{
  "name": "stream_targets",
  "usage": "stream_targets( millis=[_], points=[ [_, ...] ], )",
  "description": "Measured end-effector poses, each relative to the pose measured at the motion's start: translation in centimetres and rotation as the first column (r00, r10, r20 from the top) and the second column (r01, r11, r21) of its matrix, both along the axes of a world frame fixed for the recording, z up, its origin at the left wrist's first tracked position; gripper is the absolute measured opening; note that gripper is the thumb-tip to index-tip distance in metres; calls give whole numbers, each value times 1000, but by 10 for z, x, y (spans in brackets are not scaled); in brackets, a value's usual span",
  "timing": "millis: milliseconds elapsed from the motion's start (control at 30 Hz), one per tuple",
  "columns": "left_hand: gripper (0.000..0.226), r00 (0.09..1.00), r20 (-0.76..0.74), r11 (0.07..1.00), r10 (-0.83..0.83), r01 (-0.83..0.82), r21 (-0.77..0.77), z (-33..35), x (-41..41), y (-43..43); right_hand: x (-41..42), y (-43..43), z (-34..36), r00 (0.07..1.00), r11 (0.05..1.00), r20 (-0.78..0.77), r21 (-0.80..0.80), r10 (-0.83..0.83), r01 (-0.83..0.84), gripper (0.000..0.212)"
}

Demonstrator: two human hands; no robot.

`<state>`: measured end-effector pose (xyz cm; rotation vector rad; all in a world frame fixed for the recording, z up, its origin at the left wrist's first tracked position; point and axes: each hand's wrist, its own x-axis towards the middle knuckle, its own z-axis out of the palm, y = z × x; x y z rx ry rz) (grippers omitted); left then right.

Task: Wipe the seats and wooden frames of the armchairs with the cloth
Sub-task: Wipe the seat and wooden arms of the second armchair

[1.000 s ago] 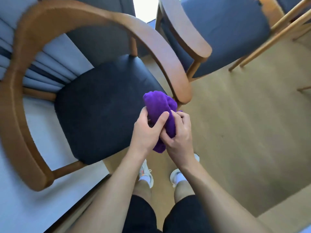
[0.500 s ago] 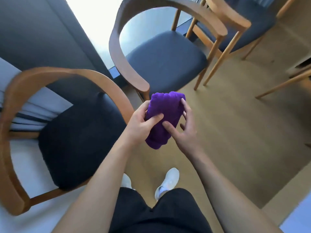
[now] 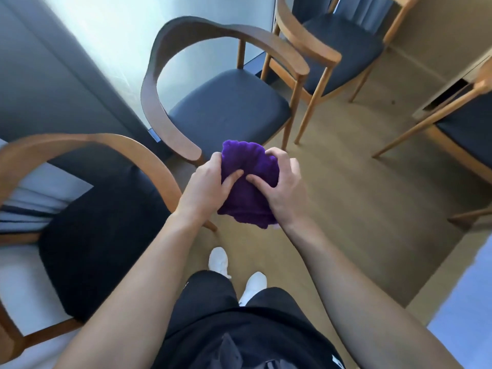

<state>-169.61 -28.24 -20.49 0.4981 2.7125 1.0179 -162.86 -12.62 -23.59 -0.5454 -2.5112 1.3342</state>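
I see the purple cloth point(image 3: 247, 187) bunched up and held in the air between both hands, over the wooden floor point(image 3: 359, 195) and above the white shoes point(image 3: 218, 259). The left hand point(image 3: 205, 182) grips the cloth's left side, thumb pressed into the front and fingers wrapped over its top edge. The right hand point(image 3: 286, 187) grips the right side the same way, its thumb nearly meeting the other in the middle of the cloth. The nearest armchair point(image 3: 101, 235) stands at my left, its dark seat ringed by a curved wooden frame whose arm ends just beside the left wrist. The second armchair point(image 3: 229, 107) sits straight ahead, beyond the cloth, its darker curved frame sweeping round its dark seat. A third armchair point(image 3: 343, 49) stands just behind it to the right, and part of a fourth chair point(image 3: 468, 137) shows at the right edge. The cloth looks clear of every chair.
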Motion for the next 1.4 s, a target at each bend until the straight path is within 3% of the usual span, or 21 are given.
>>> stream_targets(
  millis=[100, 200, 400, 567, 733, 967, 1133, 1400],
  points=[
    [31, 996, -88, 1000, -6, 4, -29, 4, -1, 14, -4, 9, 15, 994, 986, 110, 163, 23, -41, 45],
    [30, 999, -54, 999, 6, -5, 34, 2, -7, 21, -14, 20, 27, 992, 966, 120, 246, 45, -74, 48],
    [20, 979, 166, 961, 114, -151, 232, -7, -54, 29, -57, 37, 28, 948, 917, 240, 287, 209, -275, 94],
    [21, 934, 289, 932, 208, -279, 230, -31, -116, 34, -124, 39, 11, 900, 864, 358, 337, 249, -374, 66],
    [18, 881, 405, 869, 244, -384, 313, -47, -167, 42, -178, 41, -9, 924, 893, 283, 294, 258, -340, 45],
    [33, 828, 464, 861, 315, -455, 226, -79, -223, 47, -241, 54, -48, 911, 879, 274, 284, 308, -383, 39],
    [31, 752, 494, 794, 436, -580, 183, -128, -270, 66, -314, 74, -100, 885, 849, 294, 290, 361, -442, 40],
    [30, 591, 287, 623, 754, -782, -25, -267, -354, 108, -436, 114, -241, 828, 787, 244, 264, 505, -558, 56]
  ],
)
